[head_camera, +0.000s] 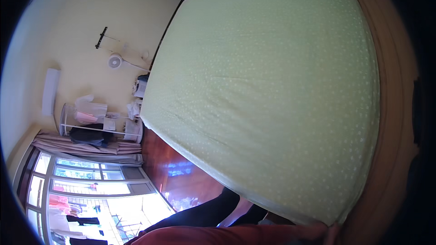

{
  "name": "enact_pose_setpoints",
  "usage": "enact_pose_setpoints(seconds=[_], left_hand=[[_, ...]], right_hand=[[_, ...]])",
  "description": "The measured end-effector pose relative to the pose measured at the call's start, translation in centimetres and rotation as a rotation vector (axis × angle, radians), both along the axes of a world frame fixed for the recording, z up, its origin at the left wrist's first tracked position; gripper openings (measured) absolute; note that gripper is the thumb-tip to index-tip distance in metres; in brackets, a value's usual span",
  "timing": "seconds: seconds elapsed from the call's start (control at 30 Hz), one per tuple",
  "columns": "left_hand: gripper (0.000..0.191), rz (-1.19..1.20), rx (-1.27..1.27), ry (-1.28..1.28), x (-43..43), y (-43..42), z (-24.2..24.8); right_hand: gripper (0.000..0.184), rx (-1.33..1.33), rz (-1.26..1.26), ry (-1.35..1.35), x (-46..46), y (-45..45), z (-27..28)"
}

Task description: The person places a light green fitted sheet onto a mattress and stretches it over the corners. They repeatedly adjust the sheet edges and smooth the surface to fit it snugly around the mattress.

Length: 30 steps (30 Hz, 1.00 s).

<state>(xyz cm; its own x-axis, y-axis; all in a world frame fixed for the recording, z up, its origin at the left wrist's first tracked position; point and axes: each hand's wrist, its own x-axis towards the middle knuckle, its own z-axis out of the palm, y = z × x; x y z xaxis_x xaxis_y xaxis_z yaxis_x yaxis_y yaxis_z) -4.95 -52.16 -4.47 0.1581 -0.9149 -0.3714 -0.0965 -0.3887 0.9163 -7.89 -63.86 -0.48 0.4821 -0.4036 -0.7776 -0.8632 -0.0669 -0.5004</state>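
Observation:
A pale green fitted sheet [265, 92] with small white dots covers a large mattress and shows soft wrinkles across its middle. At the low right corner of the bed, my left hand [315, 230], past a red sleeve, touches the sheet's corner. Close beside it are blurred fingers, which look like my right hand [333, 234]. Their grip on the cloth is too blurred to tell. Dark trousers [204, 211] and some bare skin show beside the mattress edge.
A wooden bed edge [391, 109] runs along the right. Reddish wood floor [184, 173] lies beside the bed. Beyond stand a clothes rack [102, 127], a white fan [115, 61], curtains [88, 144] and glass doors [92, 183]. The room appears turned sideways.

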Motion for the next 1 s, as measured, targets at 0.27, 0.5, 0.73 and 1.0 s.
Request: enact_pose_setpoints(seconds=[0.27, 0.5, 0.73, 1.0], left_hand=[[0.024, 0.172, 0.074, 0.045, -0.1, 0.2, -3.1], [0.03, 0.178, 0.06, 0.108, 1.1, 2.1, -4.5], [0.037, 0.178, 0.041, 0.141, 2.7, 1.5, -6.7], [0.04, 0.274, -0.001, 0.188, 8.9, 4.3, 2.2]], right_hand=[[0.052, -0.263, 0.209, 0.12, -3.2, -1.6, -4.6], [0.049, -0.369, 0.433, 0.186, 4.1, 1.8, -3.1], [0.035, -0.37, 0.039, -0.416, 23.2, 5.1, -5.7], [0.021, -0.679, 0.379, -0.263, 27.8, 4.9, -0.9]])
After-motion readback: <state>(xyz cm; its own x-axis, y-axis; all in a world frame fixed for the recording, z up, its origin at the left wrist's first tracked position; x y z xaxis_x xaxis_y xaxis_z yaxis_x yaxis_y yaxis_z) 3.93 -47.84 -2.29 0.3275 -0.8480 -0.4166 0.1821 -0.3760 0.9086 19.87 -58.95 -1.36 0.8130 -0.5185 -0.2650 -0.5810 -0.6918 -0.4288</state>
